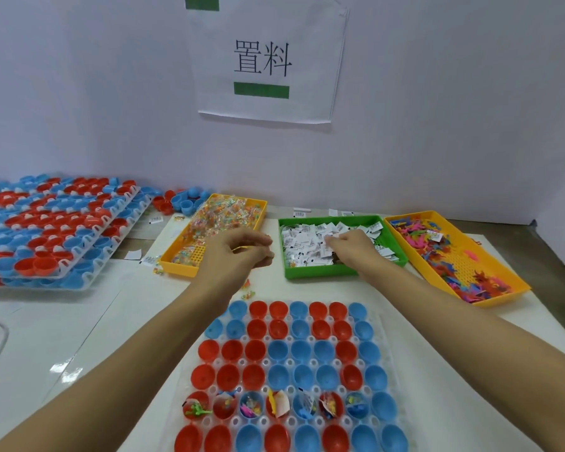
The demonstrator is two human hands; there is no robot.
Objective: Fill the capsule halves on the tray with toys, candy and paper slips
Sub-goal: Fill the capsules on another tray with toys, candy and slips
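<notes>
White paper covers the table, which backs onto a pale wall carrying a printed sign with two large characters and a green bar. At six o'clock sits a clear tray packed with red and blue capsule halves, open side up; seven halves in the second row from the near edge already contain small toys, candy and slips, while the rows beyond them look bare inside. At twelve o'clock from the tray stands a green bin of folded paper slips; the right hand reaches into it, fingers curled down on the slips, though whether it has pinched one cannot be told. At eleven o'clock a yellow bin holds wrapped candy; the left hand hovers over its near right corner, fingers curled around something small and yellowish. At two o'clock a second yellow bin contains colourful plastic toys. Stacked trays of capsule halves lie at ten o'clock, with loose halves beside them.
</notes>
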